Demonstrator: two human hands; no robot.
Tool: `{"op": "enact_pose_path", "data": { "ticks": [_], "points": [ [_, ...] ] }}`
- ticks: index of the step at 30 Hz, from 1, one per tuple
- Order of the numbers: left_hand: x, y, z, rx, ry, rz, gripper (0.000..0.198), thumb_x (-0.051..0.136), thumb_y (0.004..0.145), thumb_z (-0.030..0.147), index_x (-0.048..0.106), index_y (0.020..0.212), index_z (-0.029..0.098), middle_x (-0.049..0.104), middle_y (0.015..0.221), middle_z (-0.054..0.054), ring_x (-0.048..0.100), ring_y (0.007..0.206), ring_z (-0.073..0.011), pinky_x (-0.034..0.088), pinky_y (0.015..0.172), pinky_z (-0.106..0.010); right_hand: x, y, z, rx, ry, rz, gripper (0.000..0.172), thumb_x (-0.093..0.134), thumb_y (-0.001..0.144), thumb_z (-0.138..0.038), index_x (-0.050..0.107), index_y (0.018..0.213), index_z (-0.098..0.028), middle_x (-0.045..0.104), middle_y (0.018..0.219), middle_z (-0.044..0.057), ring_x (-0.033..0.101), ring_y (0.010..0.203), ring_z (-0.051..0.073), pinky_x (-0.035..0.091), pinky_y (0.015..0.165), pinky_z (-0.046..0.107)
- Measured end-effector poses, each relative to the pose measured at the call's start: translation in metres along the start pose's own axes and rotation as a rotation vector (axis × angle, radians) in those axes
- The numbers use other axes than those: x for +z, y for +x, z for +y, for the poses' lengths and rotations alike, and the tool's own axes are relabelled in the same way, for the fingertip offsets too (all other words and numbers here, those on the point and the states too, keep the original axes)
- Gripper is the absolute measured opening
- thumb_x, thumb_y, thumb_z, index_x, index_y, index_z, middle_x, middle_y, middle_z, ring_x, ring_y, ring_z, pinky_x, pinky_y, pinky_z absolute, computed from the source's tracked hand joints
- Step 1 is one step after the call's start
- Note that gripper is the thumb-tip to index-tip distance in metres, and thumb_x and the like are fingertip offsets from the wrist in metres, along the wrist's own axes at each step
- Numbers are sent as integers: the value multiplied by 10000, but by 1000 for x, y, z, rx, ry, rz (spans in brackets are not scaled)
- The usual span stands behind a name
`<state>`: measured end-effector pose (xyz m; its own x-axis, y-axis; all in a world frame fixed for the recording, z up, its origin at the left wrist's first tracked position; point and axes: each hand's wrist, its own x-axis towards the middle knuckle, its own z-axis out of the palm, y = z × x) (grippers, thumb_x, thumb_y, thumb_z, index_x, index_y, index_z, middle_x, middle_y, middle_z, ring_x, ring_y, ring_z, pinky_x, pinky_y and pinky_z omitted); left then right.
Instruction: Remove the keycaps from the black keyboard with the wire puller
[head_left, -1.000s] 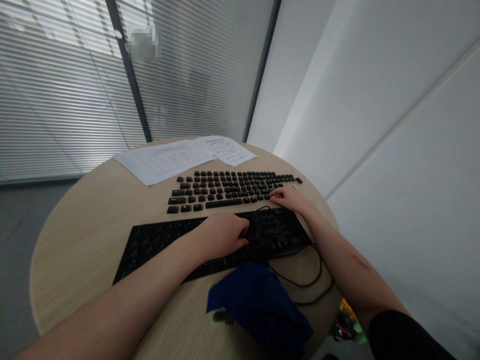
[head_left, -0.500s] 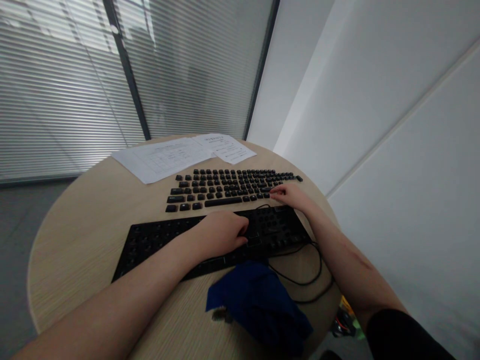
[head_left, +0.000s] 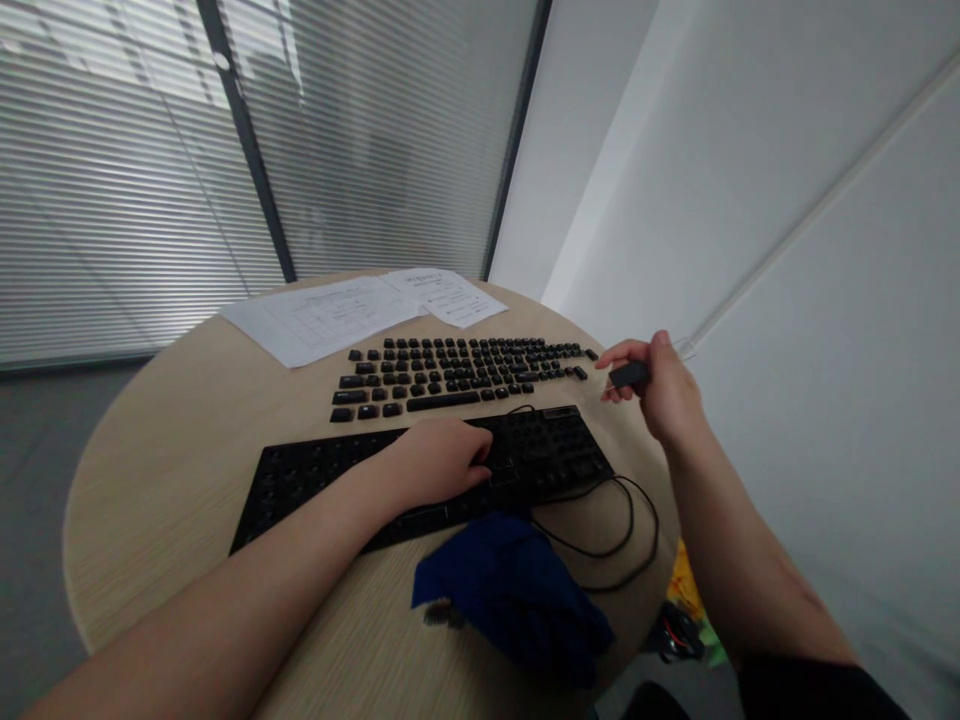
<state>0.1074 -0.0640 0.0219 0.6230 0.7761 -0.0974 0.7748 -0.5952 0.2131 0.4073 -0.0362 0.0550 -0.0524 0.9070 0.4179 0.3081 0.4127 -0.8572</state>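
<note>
My left hand [head_left: 442, 462] lies on the black keyboard [head_left: 559, 450], fingers curled. Whatever those fingers hold, if anything, is hidden. Much of this keyboard is without keycaps. Raised over the table's right edge, my right hand [head_left: 667, 385] is closed on a small black keycap puller [head_left: 628, 375]. Thin wires stick out from the puller at both ends. Beyond the keyboard, loose black keycaps [head_left: 444, 400] are laid out in keyboard-like rows. One separate keycap [head_left: 580, 373] sits near the right end of the rows, closest to my right hand.
A blue cloth [head_left: 510, 595] lies crumpled at the near side, with a dark brush [head_left: 442, 613] partly under it. The black cable [head_left: 652, 530] loops on the right. Printed papers [head_left: 330, 315] lie at the back of the round wooden table [head_left: 142, 480]. A white wall stands close on the right.
My right hand has moved right and up, away from the keycap rows, and the puller in it now shows. A keycap at the rows' right end is uncovered. My left hand stays put.
</note>
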Motion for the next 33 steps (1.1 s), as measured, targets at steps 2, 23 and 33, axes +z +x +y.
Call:
{"op": "enact_pose_path", "data": {
  "ticks": [2, 23, 33],
  "points": [
    [1, 1, -1, 6, -3, 10, 180, 652, 913, 389, 718, 954, 226, 753, 897, -77, 704, 835, -258, 483, 701, -325, 8, -17, -4, 91, 78, -69, 709, 327, 982, -811, 718, 884, -227, 445, 469, -31, 521, 437, 168, 517, 504, 325],
    [-3, 2, -2, 32, 11, -5, 162, 663, 905, 369, 720, 968, 232, 749, 910, -66, 677, 828, -238, 466, 700, -312, 41, -64, 49, 198, 359, -202, 499, 644, 878, -739, 525, 865, -254, 557, 616, -51, 480, 438, 114, 351, 393, 224],
    [-2, 2, -2, 28, 16, -18, 175, 653, 916, 390, 715, 964, 234, 748, 893, -59, 667, 811, -234, 440, 679, -315, 39, -69, 46, 164, 302, -375, 470, 669, 898, -692, 578, 856, -233, 571, 585, -42, 489, 431, 106, 335, 405, 205]
  ]
}}
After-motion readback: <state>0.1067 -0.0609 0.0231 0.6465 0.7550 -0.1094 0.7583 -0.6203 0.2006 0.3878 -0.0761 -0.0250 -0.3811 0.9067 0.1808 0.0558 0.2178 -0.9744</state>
